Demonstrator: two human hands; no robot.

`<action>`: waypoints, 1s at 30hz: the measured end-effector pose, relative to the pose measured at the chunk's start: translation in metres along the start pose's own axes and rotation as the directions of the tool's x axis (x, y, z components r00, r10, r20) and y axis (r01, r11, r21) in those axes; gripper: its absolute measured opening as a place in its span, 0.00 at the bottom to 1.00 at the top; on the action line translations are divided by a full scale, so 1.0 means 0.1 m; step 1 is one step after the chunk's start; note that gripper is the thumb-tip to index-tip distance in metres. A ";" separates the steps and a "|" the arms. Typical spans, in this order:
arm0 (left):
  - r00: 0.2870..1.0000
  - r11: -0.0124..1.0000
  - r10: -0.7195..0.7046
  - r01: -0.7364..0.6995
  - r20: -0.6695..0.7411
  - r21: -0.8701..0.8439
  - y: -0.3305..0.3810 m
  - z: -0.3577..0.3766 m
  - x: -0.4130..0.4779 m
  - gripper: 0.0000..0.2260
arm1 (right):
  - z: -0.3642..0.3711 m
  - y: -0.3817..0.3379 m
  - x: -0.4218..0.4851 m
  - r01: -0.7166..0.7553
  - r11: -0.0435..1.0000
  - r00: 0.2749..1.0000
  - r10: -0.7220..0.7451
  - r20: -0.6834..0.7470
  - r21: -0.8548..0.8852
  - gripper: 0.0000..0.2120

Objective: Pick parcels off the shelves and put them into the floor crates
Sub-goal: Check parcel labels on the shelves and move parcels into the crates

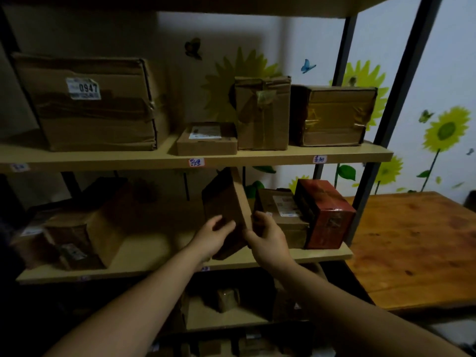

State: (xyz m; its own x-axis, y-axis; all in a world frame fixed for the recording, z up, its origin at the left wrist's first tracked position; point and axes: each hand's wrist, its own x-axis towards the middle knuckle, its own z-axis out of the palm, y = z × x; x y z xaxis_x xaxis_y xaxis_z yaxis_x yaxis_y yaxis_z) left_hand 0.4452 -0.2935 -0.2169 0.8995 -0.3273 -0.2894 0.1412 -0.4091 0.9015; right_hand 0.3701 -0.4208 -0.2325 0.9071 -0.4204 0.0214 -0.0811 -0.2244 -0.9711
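Observation:
A flat brown cardboard parcel [226, 199] stands tilted on its edge at the middle shelf [159, 251]. My left hand [212, 237] grips its lower left side, fingers curled onto its face. My right hand [268, 235] holds its lower right edge. Right of it lie a labelled brown box [280, 210] and a red box [327, 215]. On the upper shelf [257, 157] sit a large box marked 0947 [90, 104], a small flat box [206, 140], a tall taped box [262, 114] and a wide taped box [334, 117]. No floor crate is in view.
More boxes [74, 235] lie at the left of the middle shelf. A small parcel [228, 300] sits on the dark lower shelf. A wooden table [417, 243] stands right of the rack's dark metal posts [401, 81]. The wall behind has sunflower stickers.

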 end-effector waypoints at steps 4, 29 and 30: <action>0.998 0.963 -0.056 0.058 0.016 -0.261 0.14 0.26 -0.18 0.30 | -0.15 0.07 -0.16 0.095 0.990 0.993 -0.086 0.086 -0.100 0.36; 0.996 0.934 0.067 -0.085 -0.064 -0.347 -0.04 -0.48 -0.82 0.25 | -0.06 -0.07 -0.41 -0.016 0.974 0.996 0.035 0.079 -0.225 0.36; 0.996 0.937 0.072 -0.085 -0.051 -0.339 -0.06 -0.51 -0.85 0.24 | -0.06 -0.11 -0.43 -0.043 0.990 0.992 0.059 0.111 -0.136 0.37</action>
State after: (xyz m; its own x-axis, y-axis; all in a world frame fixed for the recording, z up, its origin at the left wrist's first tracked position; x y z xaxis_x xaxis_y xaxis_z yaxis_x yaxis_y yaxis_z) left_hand 0.3892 -0.2194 -0.1811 0.9274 -0.3116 -0.2069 0.1958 -0.0668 0.9784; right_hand 0.3293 -0.4050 -0.2213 0.9410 -0.3326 -0.0621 -0.1757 -0.3234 -0.9298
